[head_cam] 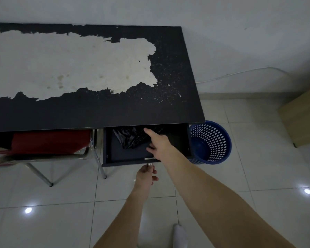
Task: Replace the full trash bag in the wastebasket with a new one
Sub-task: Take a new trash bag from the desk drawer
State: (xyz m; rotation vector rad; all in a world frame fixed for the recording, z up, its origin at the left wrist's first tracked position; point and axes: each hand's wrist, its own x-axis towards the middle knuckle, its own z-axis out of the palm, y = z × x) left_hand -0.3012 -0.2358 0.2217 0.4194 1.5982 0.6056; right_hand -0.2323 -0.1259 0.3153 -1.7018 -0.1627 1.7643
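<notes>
**Head view: a reach into the open desk drawer**

Head camera looks down on a black desk [97,111] with its top surface peeled pale across the middle; under its front right corner a drawer [131,156] stands pulled out. The left hand [146,173] pinches the small metal knob [149,164] at the drawer's front edge; the right hand [158,143] stretches over that edge with fingers extended, holding nothing, its forefinger tip at the crumpled black trash bag [131,138] lying at the drawer's back left. The front of the drawer floor is bare; a blue perforated wastebasket [210,142] stands on the tiled floor just beside the drawer's right side, with no liner visible in it; a red chair [48,142] is tucked under the desk's front edge to the left; open floor lies before the desk.
</notes>
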